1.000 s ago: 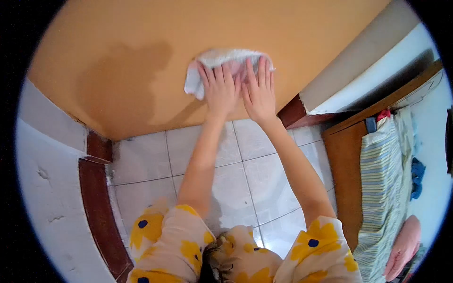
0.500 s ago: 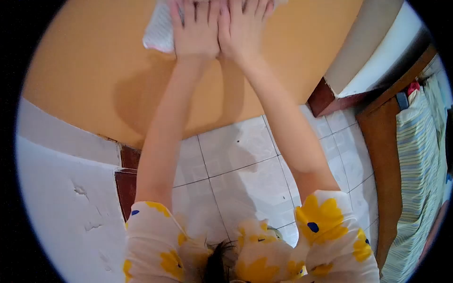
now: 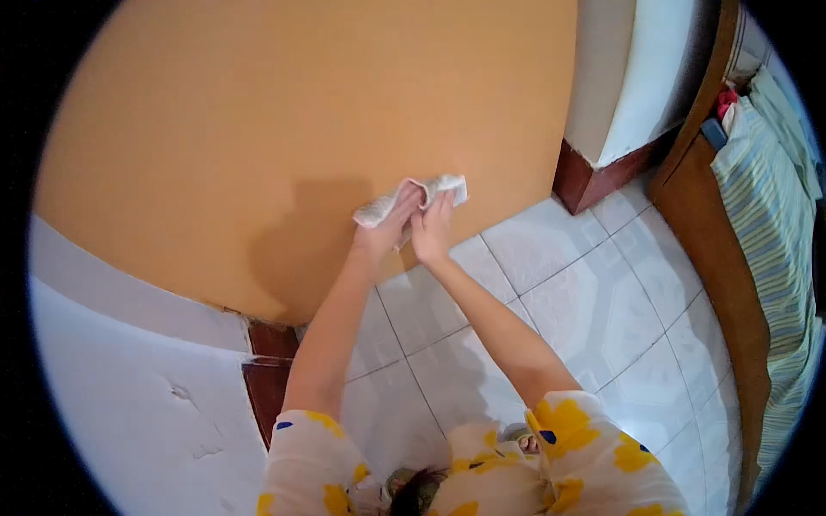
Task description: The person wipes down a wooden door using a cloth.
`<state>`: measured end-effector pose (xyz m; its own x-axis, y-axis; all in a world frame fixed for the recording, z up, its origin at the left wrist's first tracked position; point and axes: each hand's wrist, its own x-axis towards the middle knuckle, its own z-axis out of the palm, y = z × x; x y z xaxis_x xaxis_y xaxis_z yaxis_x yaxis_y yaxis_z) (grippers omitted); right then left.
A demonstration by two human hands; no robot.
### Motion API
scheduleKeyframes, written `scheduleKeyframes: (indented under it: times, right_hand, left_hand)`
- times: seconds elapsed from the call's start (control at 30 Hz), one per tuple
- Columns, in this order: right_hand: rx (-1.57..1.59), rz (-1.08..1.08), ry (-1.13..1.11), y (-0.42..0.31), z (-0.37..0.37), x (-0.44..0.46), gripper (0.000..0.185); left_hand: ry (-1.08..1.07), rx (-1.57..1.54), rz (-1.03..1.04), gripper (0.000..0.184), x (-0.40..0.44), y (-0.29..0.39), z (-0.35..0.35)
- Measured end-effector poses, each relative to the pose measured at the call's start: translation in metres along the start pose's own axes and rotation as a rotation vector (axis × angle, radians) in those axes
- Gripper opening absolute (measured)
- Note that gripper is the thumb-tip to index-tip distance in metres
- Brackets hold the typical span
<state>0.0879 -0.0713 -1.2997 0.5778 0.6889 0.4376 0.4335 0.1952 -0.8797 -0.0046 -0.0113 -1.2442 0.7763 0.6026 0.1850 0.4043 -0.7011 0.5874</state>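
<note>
A white cloth with pinkish edges (image 3: 375, 211) lies bunched against the orange surface (image 3: 258, 112), near its lower edge. My left hand (image 3: 386, 230) presses on the cloth's left part, its fingers partly hidden by the folds. Close beside it, my right hand (image 3: 433, 230) rests on the right part, fingers pointing up and against the cloth. Both arms reach forward from white sleeves with yellow flowers. The shadow of my head and arms falls on the orange surface left of the hands.
Below the orange surface is a tiled floor (image 3: 594, 301). A dark red baseboard corner (image 3: 589, 179) stands at the right, by a pale pillar. Farther right is a wooden bed frame (image 3: 710, 232) with striped bedding (image 3: 774, 206). A chipped white wall (image 3: 129, 370) is at the left.
Both hands and the cloth went up the orange surface, then came down to near its lower edge. The cloth is now more bunched between the hands, and the view has shifted.
</note>
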Motion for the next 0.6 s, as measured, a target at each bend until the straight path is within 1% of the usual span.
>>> scheduleKeyframes:
  times: [0.07, 0.1, 0.13, 0.17, 0.2, 0.23, 0.27, 0.3, 0.33, 0.37, 0.4, 0.47, 0.5, 0.6]
  right_hand:
    - [0.047, -0.238, 0.067, -0.048, -0.026, 0.035, 0.056]
    - [-0.012, -0.325, 0.083, -0.073, -0.035, 0.056, 0.055]
    - [-0.071, -0.406, 0.101, -0.098, -0.043, 0.080, 0.053]
    - [-0.088, -0.502, 0.171, -0.125, -0.046, 0.106, 0.052]
    - [-0.105, -0.596, 0.241, -0.155, -0.050, 0.134, 0.051]
    - [-0.072, -0.708, 0.248, -0.192, -0.059, 0.161, 0.050]
    - [-0.038, -0.824, 0.251, -0.230, -0.068, 0.188, 0.049]
    - [-0.279, -0.943, 0.349, -0.263, -0.076, 0.213, 0.050]
    - [-0.527, -1.046, 0.443, -0.290, -0.081, 0.238, 0.050]
    - [-0.316, -1.093, 0.478, -0.314, -0.086, 0.265, 0.051]
    - [-0.106, -1.130, 0.507, -0.327, -0.086, 0.284, 0.052]
    - [-0.151, -1.152, 0.578, -0.323, -0.081, 0.287, 0.052]
    - [-0.175, -1.163, 0.618, -0.318, -0.083, 0.289, 0.053]
    - [-0.205, -1.062, 0.528, -0.264, -0.086, 0.258, 0.052]
  left_hand:
    - [0.214, 0.378, 0.347, 0.040, 0.017, 0.036, -0.039]
    - [0.325, 0.567, 0.516, 0.037, 0.025, 0.064, -0.064]
    - [0.297, 0.712, 0.333, 0.040, 0.038, 0.098, -0.093]
    - [0.266, 0.847, 0.141, 0.043, 0.052, 0.131, -0.121]
    - [0.475, 0.957, 0.301, 0.044, 0.061, 0.146, -0.147]
    - [0.689, 1.060, 0.463, 0.045, 0.070, 0.158, -0.177]
    - [0.764, 1.137, 0.464, 0.046, 0.087, 0.180, -0.214]
    - [0.835, 1.214, 0.463, 0.047, 0.100, 0.206, -0.250]
    - [0.893, 1.247, 0.418, 0.052, 0.106, 0.241, -0.274]
    - [0.945, 1.275, 0.367, 0.057, 0.112, 0.264, -0.288]
    - [1.004, 1.331, 0.444, 0.057, 0.122, 0.265, -0.298]
    - [1.131, 1.437, 0.605, 0.058, 0.134, 0.262, -0.311]
    - [1.124, 1.414, 0.615, 0.057, 0.138, 0.254, -0.305]
    - [1.057, 1.476, 0.476, 0.056, 0.136, 0.225, -0.258]
